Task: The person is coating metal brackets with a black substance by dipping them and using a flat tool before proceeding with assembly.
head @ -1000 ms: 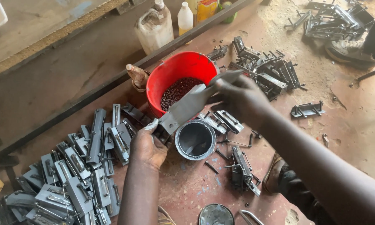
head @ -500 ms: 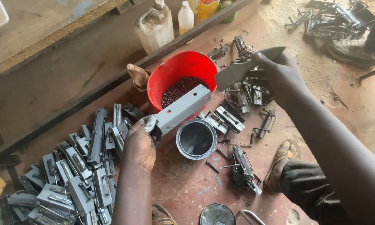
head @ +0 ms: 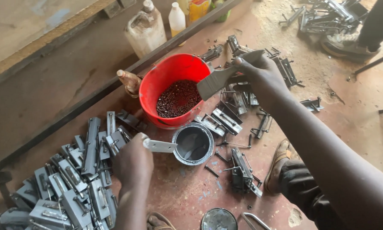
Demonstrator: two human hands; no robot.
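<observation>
Surface: reddish-brown dusty workshop floor (head: 361, 110), with a long dark steel bar (head: 72, 108) running behind the red plastic bucket (head: 166, 81).
Landmark: the red plastic bucket holds small dark metal pieces.
Left hand: left hand (head: 134, 164), in front of the bucket, fingers pinching a flat grey metal bracket (head: 159, 146) held beside the round grey paint tin (head: 193, 144).
Right hand: right hand (head: 263, 76), right of the bucket, fingers closed around a flat grey-bristled paintbrush (head: 219, 79), bristles over the bucket rim.
Coated stock: pile of grey metal brackets (head: 68, 183), left of and in front of the bucket.
Remaining stock: dark uncoated metal brackets (head: 238, 106), right of the bucket.
Progress: judged midway; many pieces appear painted, many remain.
</observation>
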